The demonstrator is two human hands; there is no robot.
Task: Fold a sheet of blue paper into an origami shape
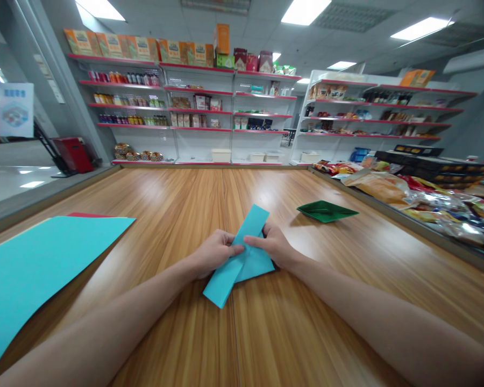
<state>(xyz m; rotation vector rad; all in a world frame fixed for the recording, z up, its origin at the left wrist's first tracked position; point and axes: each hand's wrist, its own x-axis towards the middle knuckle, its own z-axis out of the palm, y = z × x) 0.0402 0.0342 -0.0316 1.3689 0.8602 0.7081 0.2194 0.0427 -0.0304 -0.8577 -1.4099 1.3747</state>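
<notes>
A folded sheet of light blue paper [229, 274] is held tilted above the wooden table, with a long strip crossing in front of a wider triangular part. My left hand [213, 251] pinches it from the left, thumb lying on the strip. From the other side my right hand [278, 247] grips it, its thumb on the front near the left thumb and its fingers behind the paper, partly hidden. To the right on the table sits a green folded paper boat [326, 211], apart from both hands.
Large blue paper sheets [56, 269] lie at the left on the wooden table [177, 199], a red sheet [89, 215] showing beneath. Packaged snacks [387, 188] line the right edge beyond a raised rim. Stocked shelves [197, 112] stand behind the table.
</notes>
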